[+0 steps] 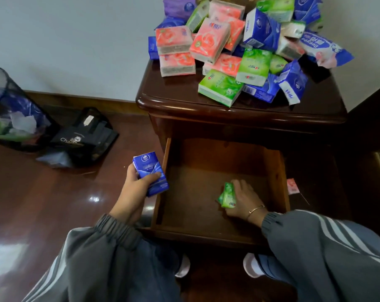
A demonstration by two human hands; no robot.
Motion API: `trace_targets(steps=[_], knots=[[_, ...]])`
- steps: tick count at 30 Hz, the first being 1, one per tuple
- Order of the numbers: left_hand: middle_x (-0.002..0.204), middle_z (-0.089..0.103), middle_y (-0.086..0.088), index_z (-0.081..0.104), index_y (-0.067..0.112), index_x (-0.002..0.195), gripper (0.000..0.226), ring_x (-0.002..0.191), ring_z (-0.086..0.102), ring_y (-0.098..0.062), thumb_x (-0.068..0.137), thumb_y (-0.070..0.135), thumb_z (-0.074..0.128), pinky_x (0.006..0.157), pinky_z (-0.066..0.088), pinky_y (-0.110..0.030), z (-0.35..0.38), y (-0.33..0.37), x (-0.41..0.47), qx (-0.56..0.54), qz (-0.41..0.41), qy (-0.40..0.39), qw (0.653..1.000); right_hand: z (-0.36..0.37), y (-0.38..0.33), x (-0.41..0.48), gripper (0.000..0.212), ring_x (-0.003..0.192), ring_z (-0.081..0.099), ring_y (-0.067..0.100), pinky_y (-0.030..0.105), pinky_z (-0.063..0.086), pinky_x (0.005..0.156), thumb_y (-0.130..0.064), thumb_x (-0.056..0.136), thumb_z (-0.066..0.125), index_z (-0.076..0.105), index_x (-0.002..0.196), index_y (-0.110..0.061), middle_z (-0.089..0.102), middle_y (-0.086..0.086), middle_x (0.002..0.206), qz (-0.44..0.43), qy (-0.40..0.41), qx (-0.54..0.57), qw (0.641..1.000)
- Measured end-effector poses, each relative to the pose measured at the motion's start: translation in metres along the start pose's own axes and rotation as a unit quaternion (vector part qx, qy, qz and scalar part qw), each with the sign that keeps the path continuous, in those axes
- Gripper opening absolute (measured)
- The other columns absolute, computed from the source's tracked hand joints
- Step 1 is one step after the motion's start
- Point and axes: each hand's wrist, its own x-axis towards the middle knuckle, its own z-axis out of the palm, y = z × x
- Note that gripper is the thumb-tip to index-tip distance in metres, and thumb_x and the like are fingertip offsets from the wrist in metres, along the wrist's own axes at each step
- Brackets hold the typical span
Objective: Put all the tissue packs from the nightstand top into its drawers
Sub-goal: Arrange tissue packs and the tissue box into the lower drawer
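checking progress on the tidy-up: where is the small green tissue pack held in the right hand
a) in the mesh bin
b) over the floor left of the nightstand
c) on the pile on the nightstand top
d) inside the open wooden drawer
D: the right hand grips the small green tissue pack low inside the open wooden drawer, between its side walls.

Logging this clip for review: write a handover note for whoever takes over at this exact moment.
Left hand grips a blue tissue pack just outside the left wall of the open drawer.
Right hand holds a green tissue pack low inside the drawer.
Done: the drawer is pulled out, but no released pack lies in it.
Left: set both packs down, then move the pile of packs from the nightstand top into the drawers.
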Motion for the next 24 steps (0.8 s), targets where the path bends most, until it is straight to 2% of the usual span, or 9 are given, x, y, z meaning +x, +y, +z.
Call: trace_targets(steps=[2, 4, 7, 11, 13, 17, 19, 21, 24], knots=[[0.112, 0.065, -0.010, 0.047, 0.015, 0.123, 0.048, 0.093, 0.066, -0.023, 0.082, -0.001, 0.064, 0.074, 0.056, -0.037, -0.008, 0.002, 0.004, -0.018, 0.004, 0.023, 1.000, 0.003, -0.002, 0.002, 0.092, 0.113, 0.043, 0.030, 0.034, 0.040, 0.095, -0.042, 0.057, 0.075, 0.032, 0.133, -0.015, 0.038, 0.009, 0.124, 0.004, 0.004, -0.003, 1.000], [0.111, 0.066, -0.008, 0.047, 0.016, 0.123, 0.048, 0.090, 0.067, -0.021, 0.082, -0.002, 0.063, 0.068, 0.056, -0.034, -0.014, 0.004, 0.006, -0.036, 0.004, 0.036, 0.999, 0.005, -0.010, 0.004, 0.094, 0.114, 0.042, 0.029, 0.034, 0.041, 0.096, -0.042, 0.056, 0.075, 0.031, 0.135, -0.016, 0.037, 0.008, 0.125, -0.012, -0.002, 0.006, 1.000], [0.110, 0.067, -0.007, 0.047, 0.017, 0.128, 0.052, 0.089, 0.068, -0.020, 0.082, -0.001, 0.064, 0.059, 0.057, -0.030, -0.023, 0.008, 0.007, -0.052, 0.000, 0.046, 0.998, 0.013, -0.042, 0.010, 0.098, 0.116, 0.039, 0.028, 0.036, 0.041, 0.096, -0.040, 0.058, 0.076, 0.026, 0.139, -0.016, 0.035, 0.008, 0.128, -0.086, -0.047, 0.021, 0.995], [0.106, 0.068, -0.004, 0.048, 0.019, 0.125, 0.051, 0.081, 0.071, -0.015, 0.081, 0.000, 0.065, 0.056, 0.056, -0.028, -0.033, 0.009, 0.005, -0.047, -0.008, 0.065, 0.997, 0.029, -0.102, 0.020, 0.094, 0.116, 0.039, 0.031, 0.039, 0.040, 0.099, -0.028, 0.063, 0.077, 0.026, 0.140, -0.011, 0.035, 0.011, 0.128, -0.164, -0.082, 0.039, 0.982], [0.102, 0.068, -0.002, 0.047, 0.019, 0.123, 0.049, 0.076, 0.071, -0.012, 0.082, -0.001, 0.064, 0.055, 0.055, -0.027, -0.038, 0.010, 0.004, -0.045, -0.010, 0.075, 0.996, 0.033, -0.122, 0.025, 0.097, 0.120, 0.041, 0.033, 0.038, 0.039, 0.101, -0.022, 0.064, 0.079, 0.022, 0.142, -0.010, 0.031, 0.013, 0.133, -0.171, -0.116, 0.085, 0.975], [0.097, 0.067, -0.002, 0.049, 0.020, 0.118, 0.043, 0.070, 0.070, -0.009, 0.082, 0.001, 0.063, 0.053, 0.054, -0.026, -0.042, 0.009, 0.002, -0.040, -0.010, 0.072, 0.997, 0.031, -0.126, 0.028, 0.115, 0.138, 0.025, 0.026, 0.030, 0.026, 0.111, -0.030, 0.064, 0.083, 0.006, 0.148, -0.016, 0.014, 0.010, 0.152, -0.134, -0.227, 0.159, 0.951], [0.100, 0.067, -0.003, 0.050, 0.023, 0.114, 0.042, 0.072, 0.071, -0.009, 0.082, 0.002, 0.065, 0.054, 0.054, -0.026, -0.041, 0.008, 0.001, -0.041, -0.013, 0.064, 0.997, 0.026, -0.118, 0.030, 0.098, 0.129, 0.039, 0.022, 0.028, 0.034, 0.104, -0.031, 0.071, 0.079, 0.018, 0.146, -0.022, 0.030, 0.008, 0.148, -0.076, -0.238, 0.214, 0.944], [0.101, 0.067, -0.004, 0.050, 0.024, 0.112, 0.040, 0.072, 0.071, -0.008, 0.082, 0.002, 0.065, 0.054, 0.055, -0.025, -0.039, 0.008, 0.001, -0.040, -0.016, 0.057, 0.997, 0.025, -0.112, 0.029, 0.071, 0.115, 0.052, 0.022, 0.030, 0.047, 0.090, -0.031, 0.080, 0.071, 0.034, 0.139, -0.021, 0.047, 0.006, 0.137, -0.028, -0.206, 0.257, 0.944], [0.104, 0.067, -0.004, 0.049, 0.024, 0.114, 0.043, 0.076, 0.071, -0.010, 0.081, 0.004, 0.067, 0.057, 0.055, -0.027, -0.034, 0.010, 0.001, -0.032, -0.020, 0.052, 0.998, 0.030, -0.120, 0.024, 0.051, 0.099, 0.063, 0.030, 0.032, 0.053, 0.066, -0.026, 0.083, 0.068, 0.047, 0.128, -0.016, 0.055, 0.006, 0.121, 0.021, -0.155, 0.279, 0.947]])
